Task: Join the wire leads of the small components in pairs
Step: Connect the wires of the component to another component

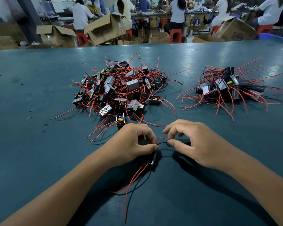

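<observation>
Fingertips: left hand (134, 144) pinches a black lead end (159, 143) between thumb and forefinger; right hand (194, 142) pinches a short red lead end (163, 138) and seems to hold the other black tip beside its thumb.
Gap between tips: the bare ends lie level, pointing at each other across a small space between the two thumbs, not yet touching.
Long axis: both lead ends run left to right, so joining likely means bringing the hands straight together.
Component in hand: a small dark block (153, 159) hangs under the left thumb, its long red and black wires (131, 181) trailing toward the viewer.
Nearer hand: left, since it carries the block.
Supply: large tangled pile (119, 88) ahead; smaller pile (225, 87) to the right.
Room: green table (39, 95) bare around the wrists; far table edge well apart.
</observation>
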`<state>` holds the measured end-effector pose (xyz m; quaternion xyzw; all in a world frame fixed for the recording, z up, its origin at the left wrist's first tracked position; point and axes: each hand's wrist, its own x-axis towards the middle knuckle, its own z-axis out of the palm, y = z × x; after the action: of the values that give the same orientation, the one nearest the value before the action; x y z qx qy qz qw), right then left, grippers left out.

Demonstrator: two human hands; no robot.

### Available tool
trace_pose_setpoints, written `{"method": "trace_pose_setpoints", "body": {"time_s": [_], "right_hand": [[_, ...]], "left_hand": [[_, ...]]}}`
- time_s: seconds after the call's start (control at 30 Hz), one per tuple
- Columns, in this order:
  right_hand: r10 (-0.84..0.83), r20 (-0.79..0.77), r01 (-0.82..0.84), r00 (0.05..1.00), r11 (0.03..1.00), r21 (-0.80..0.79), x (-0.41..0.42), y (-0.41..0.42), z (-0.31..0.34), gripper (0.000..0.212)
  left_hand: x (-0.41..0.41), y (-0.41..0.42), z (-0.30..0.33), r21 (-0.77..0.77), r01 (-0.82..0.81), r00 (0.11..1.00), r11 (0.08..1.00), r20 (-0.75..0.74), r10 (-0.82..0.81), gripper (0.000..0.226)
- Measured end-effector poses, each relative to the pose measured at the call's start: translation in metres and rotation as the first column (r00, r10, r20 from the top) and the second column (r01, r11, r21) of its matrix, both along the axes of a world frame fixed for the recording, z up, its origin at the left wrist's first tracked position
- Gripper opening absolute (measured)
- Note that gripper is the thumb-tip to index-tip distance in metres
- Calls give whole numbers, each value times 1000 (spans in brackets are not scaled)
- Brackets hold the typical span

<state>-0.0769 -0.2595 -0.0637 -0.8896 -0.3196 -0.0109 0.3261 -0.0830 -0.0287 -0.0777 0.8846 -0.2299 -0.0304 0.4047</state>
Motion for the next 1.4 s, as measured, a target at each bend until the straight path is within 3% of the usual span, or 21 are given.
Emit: {"method": "trace_pose_setpoints", "body": {"time_s": [0.1,0.23,0.3,0.37,0.43,0.5,0.6,0.67,0.77,0.87,1.03,1.3,1.4], "right_hand": [[-62,-33,58,998,993,-100,2,-13,12,28],[-176,-1,158,984,885,-438,2,-33,24,42],[-216,-12,178,976,834,-522,0,-30,24,40],[-241,-20,197,970,837,-510,-1,-25,21,35],[-240,-26,197,970,848,-491,-1,-22,19,30],[-208,-21,174,978,866,-469,-1,-20,18,27],[-238,-96,210,966,948,-238,-2,-14,13,24],[-261,-206,258,943,965,-40,-4,-7,9,24],[-208,-400,310,893,927,210,-8,3,6,21],[-126,-516,321,847,895,309,-11,7,4,18],[-97,-562,347,821,868,357,-11,8,3,19],[-150,-569,466,809,753,464,-15,20,-7,14],[-163,-541,453,825,764,460,-17,22,-9,13]], "left_hand": [[0,8,6,-27,-37,993,999,-113,34,22],[-3,15,13,151,1,961,989,-274,41,46],[-8,11,13,271,14,974,962,-220,48,52],[-13,6,12,432,-31,995,901,-76,71,57],[-17,0,10,498,-70,997,864,5,78,51],[-17,-6,7,403,-91,995,911,-6,102,35],[-13,-12,11,58,-170,971,984,-157,178,23],[-12,-14,14,-234,-231,936,944,-318,150,20],[-13,-16,13,-456,-262,908,850,-415,57,15],[-13,-18,11,-514,-262,890,817,-457,-1,15],[-12,-17,8,-534,-267,889,802,-457,-9,24],[-12,-21,1,-566,-248,905,786,-425,-21,52],[-11,-22,0,-528,-241,929,815,-368,36,59]]}}
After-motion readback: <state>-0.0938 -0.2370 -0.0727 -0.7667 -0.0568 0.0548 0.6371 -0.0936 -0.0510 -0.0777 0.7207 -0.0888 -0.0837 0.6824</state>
